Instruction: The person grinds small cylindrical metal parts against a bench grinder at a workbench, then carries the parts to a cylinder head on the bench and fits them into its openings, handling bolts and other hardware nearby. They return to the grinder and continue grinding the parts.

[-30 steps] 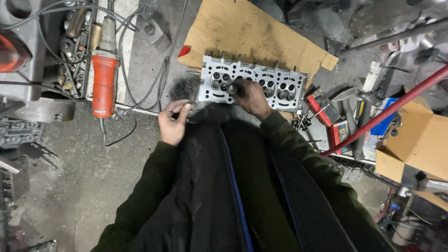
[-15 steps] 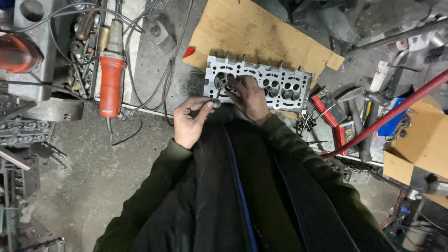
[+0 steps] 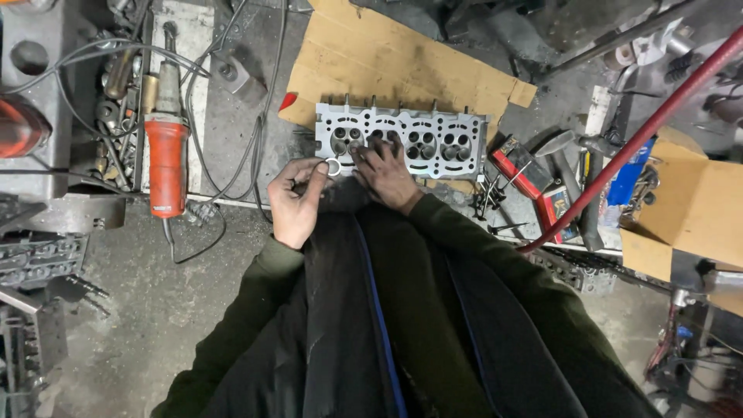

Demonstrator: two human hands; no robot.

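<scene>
Metal ring [image 3: 333,166] in left hand [image 3: 294,197], cyl. head [image 3: 401,141] under right hand [image 3: 385,174]

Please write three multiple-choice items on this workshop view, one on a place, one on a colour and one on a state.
1. Where does the grey metal cylinder head lie?
A. On a brown cardboard sheet
B. Inside the open cardboard box
C. On top of the power tool

2. What colour is the body of the corded power tool at the left?
A. Blue
B. Orange-red
C. Green

3. What is the left hand doing?
A. Lying flat and empty
B. Gripping the long red bar
C. Pinching a small pale ring

Answers: 1 A, cardboard shows around the head's edges. 2 B, its casing is orange-red. 3 C, the ring sits at the fingertips, while the right hand rests on the cylinder head.
</scene>
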